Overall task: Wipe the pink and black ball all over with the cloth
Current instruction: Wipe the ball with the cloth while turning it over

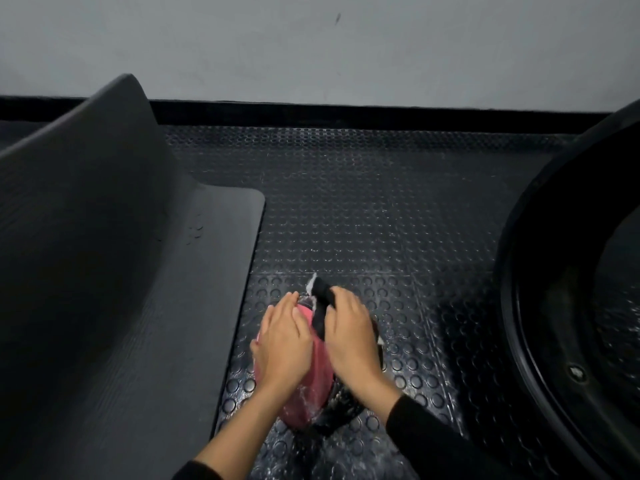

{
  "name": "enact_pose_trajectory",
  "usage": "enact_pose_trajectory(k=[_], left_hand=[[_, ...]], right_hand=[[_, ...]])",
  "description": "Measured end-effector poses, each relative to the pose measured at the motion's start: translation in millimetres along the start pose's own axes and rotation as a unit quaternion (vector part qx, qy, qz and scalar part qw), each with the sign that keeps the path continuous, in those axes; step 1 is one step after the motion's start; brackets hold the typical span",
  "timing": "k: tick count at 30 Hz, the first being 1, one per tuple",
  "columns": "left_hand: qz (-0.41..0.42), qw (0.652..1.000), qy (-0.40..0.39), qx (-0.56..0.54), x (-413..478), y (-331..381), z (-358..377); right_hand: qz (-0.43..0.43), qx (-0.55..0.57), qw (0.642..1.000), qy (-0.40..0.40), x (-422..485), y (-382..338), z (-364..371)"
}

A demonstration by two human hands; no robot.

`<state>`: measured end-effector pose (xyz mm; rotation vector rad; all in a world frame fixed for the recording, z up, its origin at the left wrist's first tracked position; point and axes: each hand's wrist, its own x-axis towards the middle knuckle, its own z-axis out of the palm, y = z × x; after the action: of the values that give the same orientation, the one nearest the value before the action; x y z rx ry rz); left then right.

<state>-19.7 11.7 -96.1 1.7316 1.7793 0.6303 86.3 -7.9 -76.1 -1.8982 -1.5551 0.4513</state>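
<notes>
And here we are looking down at the pink and black rubber-looking ball (313, 382), which is sitting low in the middle of the view on the black studded rubber floor (363, 209), right beside the edge of the thick dark grey foam mat (104, 271) on the left. The left hand (284, 344) is lying flat over the pink side of the ball, fingers out straight and close together, palm down, holding nothing. The right hand (349, 332) is sitting on the top of the ball towards its black side, fingers curled round a dark black cloth with a pale white edge (320, 308); one end of that cloth is poking up past the knuckles and the rest is running down between the two hands against the ball. Pale shiny streaks are showing on the lower pink part, near the wrists (whether that is water, I cannot tell). Both forearms are coming in from the bottom edge, the right one in a black sleeve (433, 434). The far side of the mat is curling up into a tall fold on the left. Over on the right, well apart from the ball, a large round black rimmed object (554, 271) is filling the edge of the view. Behind it all, a plain grey wall (346, 46) is meeting the floor at a black skirting strip (346, 114).
</notes>
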Motion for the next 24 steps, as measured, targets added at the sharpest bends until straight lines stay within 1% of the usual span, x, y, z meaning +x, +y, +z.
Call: enact_pose_trajectory(k=[2,3,4,7,8,9,11,13,14,15,18,19,20,21,22,23,24], left_hand=[[0.003,1.0,-0.006,-0.004,4,2,0],[0.011,1.0,-0.011,-0.003,6,1,1],[0.018,1.0,-0.02,0.001,7,1,1],[0.021,0.999,-0.034,0.003,9,8,3],[0.018,0.999,-0.033,0.003,9,12,3],[0.013,0.999,-0.033,0.003,11,14,2],[0.018,0.999,-0.03,0.002,15,9,3],[0.041,0.999,-0.035,-0.007,17,-3,1],[0.051,0.998,-0.037,-0.015,17,-9,-1],[0.057,0.997,-0.039,-0.022,16,-14,-1],[0.054,0.998,-0.022,-0.025,10,-14,-3],[0.049,0.998,-0.015,-0.021,10,-13,-3],[0.043,0.999,-0.013,-0.019,11,-11,-3],[0.04,0.999,-0.015,-0.025,12,-12,-2],[0.037,0.998,-0.022,-0.041,14,-15,-3],[0.04,0.997,-0.029,-0.059,16,-18,-3],[0.046,0.996,-0.034,-0.066,17,-20,-5]], right_hand=[[-0.08,-0.011,0.997,-0.007,-26,-6,-1],[-0.092,-0.005,0.996,-0.017,-26,-3,-4],[-0.078,-0.002,0.997,-0.023,-17,3,-6],[0.048,0.039,0.996,-0.067,31,16,-9],[0.062,0.051,0.995,-0.061,35,17,-8],[0.05,0.048,0.997,-0.043,30,16,-8],[-0.028,0.048,0.998,-0.007,0,11,-7],[-0.092,0.054,0.994,-0.017,-25,13,-8],[-0.1,0.055,0.993,-0.027,-24,18,-8],[-0.08,0.057,0.994,-0.039,-15,22,-8],[0.067,0.073,0.992,-0.08,23,25,-9],[0.08,0.065,0.992,-0.07,24,20,-9],[0.059,0.047,0.996,-0.055,18,13,-7],[0.005,0.025,0.999,-0.045,5,6,-4],[-0.06,0.003,0.997,-0.047,-12,-2,-2],[-0.108,-0.005,0.993,-0.057,-26,-8,-1],[-0.125,-0.003,0.99,-0.067,-30,-8,-1]])
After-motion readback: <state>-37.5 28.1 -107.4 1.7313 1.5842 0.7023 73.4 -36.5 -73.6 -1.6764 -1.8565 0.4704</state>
